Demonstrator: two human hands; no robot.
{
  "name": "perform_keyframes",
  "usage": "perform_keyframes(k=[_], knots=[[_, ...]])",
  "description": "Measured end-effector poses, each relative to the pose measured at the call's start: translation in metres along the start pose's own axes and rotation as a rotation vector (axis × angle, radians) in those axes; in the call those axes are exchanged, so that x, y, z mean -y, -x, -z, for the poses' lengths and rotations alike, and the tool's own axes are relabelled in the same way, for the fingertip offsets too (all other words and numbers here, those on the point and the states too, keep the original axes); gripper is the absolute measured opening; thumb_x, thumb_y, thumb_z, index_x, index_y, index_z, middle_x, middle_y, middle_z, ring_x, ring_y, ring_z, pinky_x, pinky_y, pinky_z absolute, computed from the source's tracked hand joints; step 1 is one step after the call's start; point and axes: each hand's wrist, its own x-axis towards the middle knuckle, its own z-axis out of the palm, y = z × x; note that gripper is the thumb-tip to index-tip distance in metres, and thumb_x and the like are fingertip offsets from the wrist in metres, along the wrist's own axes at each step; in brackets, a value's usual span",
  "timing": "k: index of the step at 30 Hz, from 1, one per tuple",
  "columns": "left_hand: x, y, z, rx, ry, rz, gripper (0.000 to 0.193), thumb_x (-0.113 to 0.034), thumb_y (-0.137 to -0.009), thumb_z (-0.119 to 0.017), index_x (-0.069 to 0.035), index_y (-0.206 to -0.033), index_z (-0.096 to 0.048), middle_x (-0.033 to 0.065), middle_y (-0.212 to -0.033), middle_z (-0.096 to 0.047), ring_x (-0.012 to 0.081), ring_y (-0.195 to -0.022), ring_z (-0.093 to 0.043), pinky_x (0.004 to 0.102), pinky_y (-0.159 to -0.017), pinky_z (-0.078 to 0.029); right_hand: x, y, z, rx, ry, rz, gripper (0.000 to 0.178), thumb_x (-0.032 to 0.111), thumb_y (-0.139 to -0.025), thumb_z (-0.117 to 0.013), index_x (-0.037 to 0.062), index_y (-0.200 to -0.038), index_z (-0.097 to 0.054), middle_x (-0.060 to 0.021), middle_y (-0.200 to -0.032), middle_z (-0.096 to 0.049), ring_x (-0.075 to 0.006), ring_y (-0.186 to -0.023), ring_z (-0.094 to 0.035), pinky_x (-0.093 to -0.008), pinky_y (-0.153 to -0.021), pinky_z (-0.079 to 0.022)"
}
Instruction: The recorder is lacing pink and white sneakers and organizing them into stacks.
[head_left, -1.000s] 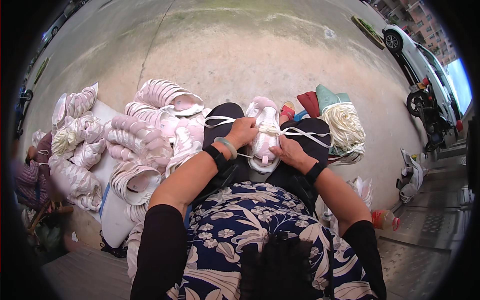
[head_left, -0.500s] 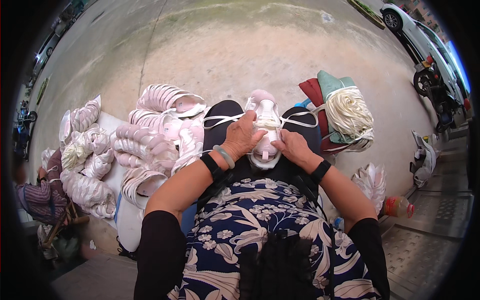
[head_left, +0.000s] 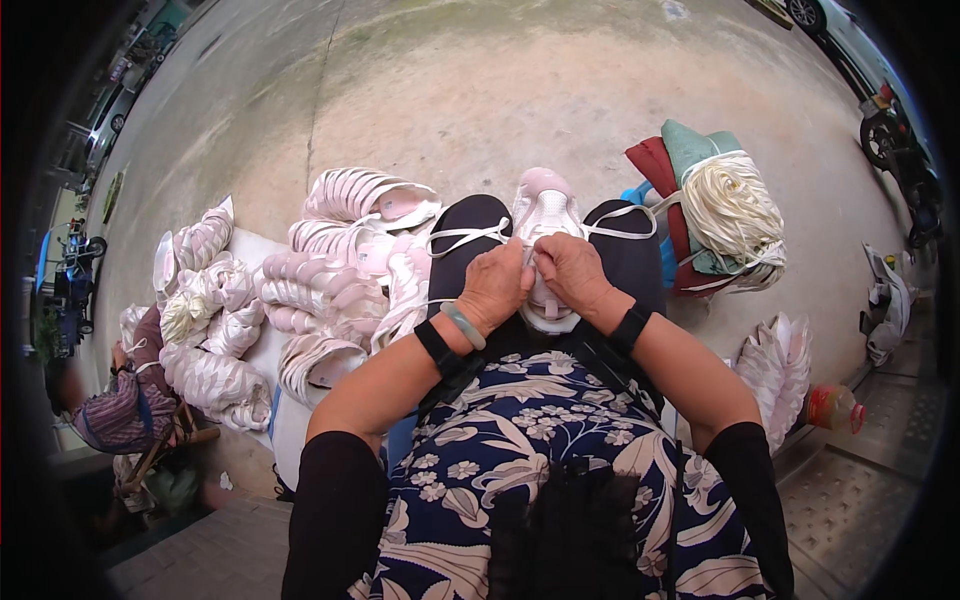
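Note:
A pale pink and white shoe upper [head_left: 546, 198] lies between my knees, toe pointing away from me. A white shoelace [head_left: 470, 237] runs through it, with slack loops spread over both dark-trousered knees. My left hand [head_left: 497, 283] is closed at the lacing, thumb against the fingers. Right beside it, my right hand [head_left: 572, 268] pinches with bent fingers at the same spot. Both appear to grip the lace at the middle of the upper, though the fingers hide most of it. The heel end of the upper shows below my hands.
To my left, stacks of pink and white uppers [head_left: 320, 285] cover a pale board [head_left: 285, 430]. At right, a bundle of cream laces [head_left: 733, 210] rests on green and red cloth. More uppers [head_left: 777, 370] and a plastic bottle [head_left: 835, 408] stand lower right. Another person [head_left: 120, 405] sits far left.
My hands have come together over the lacing, fingers now pinched; before, they were apart with thumbs along the upper's sides. The whole view has shifted slightly.

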Motion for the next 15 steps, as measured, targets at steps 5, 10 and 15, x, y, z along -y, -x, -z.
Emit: perform_keyframes(k=[5, 10, 15], knots=[[0.005, -0.004, -0.001, -0.049, 0.132, 0.058, 0.015, -0.015, -0.074, -0.055, -0.002, -0.082, -0.056, 0.0171, -0.065, -0.057, 0.0353, -0.064, -0.057, 0.0409, -0.058, -0.045, -0.002, 0.001, -0.011, -0.023, 0.038, -0.044, 0.008, 0.014, -0.076, -0.056, 0.0065, -0.077, -0.056, -0.0132, -0.078, -0.056, -0.0316, -0.076, -0.058, -0.0412, -0.066, -0.046], [0.010, -0.006, 0.000, -0.022, 0.200, 0.060, 0.016, -0.013, -0.074, -0.053, -0.002, -0.085, -0.059, 0.0159, -0.068, -0.057, 0.0317, -0.063, -0.058, 0.0374, -0.058, -0.045, -0.005, 0.001, -0.017, -0.047, -0.023, -0.041, 0.007, 0.014, -0.075, -0.058, 0.0073, -0.078, -0.057, -0.0127, -0.078, -0.055, -0.0312, -0.076, -0.058, -0.0405, -0.065, -0.046], [0.016, -0.006, -0.003, 0.002, 0.258, 0.039, 0.023, -0.010, -0.075, -0.052, -0.003, -0.096, -0.061, 0.0164, -0.075, -0.061, 0.0290, -0.068, -0.061, 0.0345, -0.062, -0.047, -0.007, 0.000, -0.021, -0.067, -0.031, -0.014, 0.008, 0.015, -0.075, -0.058, 0.0076, -0.079, -0.057, -0.0130, -0.078, -0.054, -0.0315, -0.075, -0.058, -0.0405, -0.065, -0.046]])
